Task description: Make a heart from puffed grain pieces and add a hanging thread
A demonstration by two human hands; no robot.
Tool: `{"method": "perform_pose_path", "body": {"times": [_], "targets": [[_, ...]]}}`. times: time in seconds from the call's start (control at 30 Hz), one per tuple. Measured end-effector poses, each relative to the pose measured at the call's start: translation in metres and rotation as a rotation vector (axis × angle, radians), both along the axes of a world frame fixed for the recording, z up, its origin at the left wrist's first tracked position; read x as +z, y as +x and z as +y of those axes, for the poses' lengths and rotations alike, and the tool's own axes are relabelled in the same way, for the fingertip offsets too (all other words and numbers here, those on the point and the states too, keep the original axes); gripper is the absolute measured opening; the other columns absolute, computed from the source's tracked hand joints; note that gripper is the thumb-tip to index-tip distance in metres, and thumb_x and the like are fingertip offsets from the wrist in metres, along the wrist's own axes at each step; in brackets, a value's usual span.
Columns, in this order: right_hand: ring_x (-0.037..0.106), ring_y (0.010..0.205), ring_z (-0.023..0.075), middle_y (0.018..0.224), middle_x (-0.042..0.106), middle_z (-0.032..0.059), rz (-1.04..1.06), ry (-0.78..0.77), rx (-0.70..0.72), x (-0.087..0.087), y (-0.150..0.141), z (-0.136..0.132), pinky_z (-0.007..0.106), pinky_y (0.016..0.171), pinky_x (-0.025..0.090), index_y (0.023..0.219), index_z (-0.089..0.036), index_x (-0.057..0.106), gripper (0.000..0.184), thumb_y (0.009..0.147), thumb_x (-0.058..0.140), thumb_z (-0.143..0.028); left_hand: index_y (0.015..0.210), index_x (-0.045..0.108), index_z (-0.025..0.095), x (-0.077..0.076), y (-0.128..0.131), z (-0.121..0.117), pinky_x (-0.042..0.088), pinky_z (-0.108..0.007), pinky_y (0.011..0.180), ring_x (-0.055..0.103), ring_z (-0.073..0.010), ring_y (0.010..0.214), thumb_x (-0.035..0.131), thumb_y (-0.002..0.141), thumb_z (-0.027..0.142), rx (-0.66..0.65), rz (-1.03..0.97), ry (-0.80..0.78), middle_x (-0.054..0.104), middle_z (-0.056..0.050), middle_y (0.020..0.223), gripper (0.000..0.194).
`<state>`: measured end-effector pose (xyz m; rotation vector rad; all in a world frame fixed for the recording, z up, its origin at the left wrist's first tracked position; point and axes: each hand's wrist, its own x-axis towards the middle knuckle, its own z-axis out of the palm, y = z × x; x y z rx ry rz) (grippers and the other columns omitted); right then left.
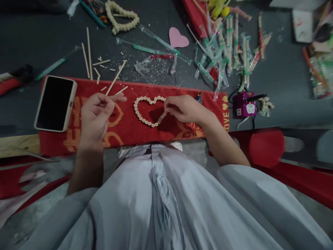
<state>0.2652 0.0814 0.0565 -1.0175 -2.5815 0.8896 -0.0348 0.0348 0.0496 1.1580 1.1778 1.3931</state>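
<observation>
On the red cloth lies a heart outline (146, 122) made of small pale wooden pieces. My right hand (186, 108) is at its right side, fingertips pinched together over the edge; they cover part of the outline, and what is between them is hidden. My left hand (96, 114) is closed on a thin wooden stick (116, 78), which slants up and away from the thumb and fingers. A short stick piece (121, 90) shows by the left fingertips. Beyond the cloth, several loose sticks (89, 52) and broken bits lie on the dark table.
A phone (54, 104) lies on the left end of the red cloth (135, 135). Farther back are a second wooden heart (126, 26), a pink paper heart (178, 37) and chopstick wrappers (208, 67). A small purple device (244, 106) stands at the right.
</observation>
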Motion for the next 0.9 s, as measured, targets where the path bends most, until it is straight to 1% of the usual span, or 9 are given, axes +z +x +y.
{"method": "perform_pose_path", "body": {"times": [0.1,0.2,0.27,0.33,0.43,0.53,0.63,0.73,0.9], "targets": [[0.063,0.073,0.0195,0.086,0.075,0.0063,0.032,0.001,-0.151,0.006,0.014,-0.013,0.030,0.070,0.042,0.093,-0.020,0.066,0.015,0.091,0.052,-0.016,0.078,0.056,0.025,-0.009,0.008,-0.002,0.055,-0.048,0.111,0.070,-0.0173,0.070,0.090,0.075,0.065,0.088,0.035,-0.009,0.061,0.004,0.060,0.053],[0.062,0.069,0.0184,0.083,0.076,0.0059,0.074,-0.014,-0.212,0.011,0.021,-0.026,0.030,0.068,0.043,0.088,-0.021,0.066,0.010,0.089,0.056,-0.018,0.082,0.056,0.026,-0.015,0.010,-0.003,0.061,-0.039,0.086,0.053,-0.0125,0.052,0.088,0.077,0.064,0.073,0.043,-0.058,0.047,0.009,0.053,0.050],[0.063,0.068,0.0180,0.081,0.076,0.0054,0.102,-0.049,-0.205,0.013,0.021,-0.035,0.029,0.066,0.045,0.086,-0.022,0.066,0.008,0.088,0.059,-0.019,0.084,0.058,0.027,-0.017,0.011,-0.006,0.051,-0.030,0.060,0.043,-0.0108,0.047,0.087,0.079,0.059,0.022,0.062,-0.078,0.045,0.009,0.055,0.044],[0.065,0.068,0.0175,0.081,0.077,0.0051,0.148,-0.089,-0.188,0.013,0.018,-0.044,0.028,0.066,0.047,0.085,-0.022,0.067,0.008,0.090,0.060,-0.022,0.086,0.062,0.027,-0.014,0.015,-0.011,0.036,-0.027,0.048,0.040,-0.0108,0.047,0.082,0.083,0.053,-0.062,0.159,-0.093,0.049,0.007,0.058,0.033],[0.069,0.071,0.0167,0.083,0.079,0.0051,0.255,-0.143,-0.160,0.013,0.007,-0.057,0.027,0.068,0.051,0.087,-0.023,0.068,0.014,0.097,0.059,-0.028,0.104,0.070,0.027,-0.005,0.030,-0.020,0.035,-0.025,0.050,0.049,-0.0124,0.054,0.070,0.091,0.041,-0.283,0.380,-0.100,0.059,0.005,0.066,0.019],[0.073,0.077,0.0167,0.087,0.080,0.0051,0.377,-0.190,-0.154,0.010,-0.007,-0.068,0.028,0.074,0.056,0.089,-0.024,0.068,0.020,0.102,0.059,-0.035,0.130,0.068,0.026,0.003,0.050,-0.025,0.048,-0.025,0.064,0.062,-0.0153,0.068,0.058,0.096,0.035,-0.565,0.477,-0.112,0.068,0.003,0.076,0.037],[0.077,0.084,0.0188,0.091,0.081,0.0071,0.507,-0.205,-0.238,0.004,-0.018,-0.077,0.031,0.081,0.060,0.092,-0.024,0.068,0.025,0.104,0.058,-0.044,0.108,0.071,0.023,0.006,0.064,-0.025,0.053,-0.027,0.077,0.069,-0.0187,0.083,0.051,0.094,0.031,-0.718,0.512,-0.101,0.073,-0.002,0.086,0.026],[0.080,0.093,0.0219,0.102,0.083,0.0113,0.650,-0.158,-0.345,-0.001,-0.022,-0.083,0.036,0.087,0.063,0.095,-0.024,0.066,0.026,0.106,0.057,-0.045,0.081,0.060,0.023,0.009,0.065,-0.024,0.050,-0.027,0.072,0.064,-0.0179,0.074,0.047,0.094,0.031,-0.769,0.554,-0.087,0.069,-0.001,0.077,0.020],[0.080,0.109,0.0229,0.116,0.084,0.0129,0.563,0.038,-0.413,-0.009,-0.018,-0.079,0.040,0.099,0.062,0.097,-0.025,0.065,0.016,0.107,0.057,-0.034,0.080,0.055,0.023,0.019,0.052,-0.014,0.048,-0.026,0.073,0.060,-0.0160,0.070,0.042,0.100,0.032,-0.730,0.602,-0.032,0.064,0.000,0.075,0.025]]}}
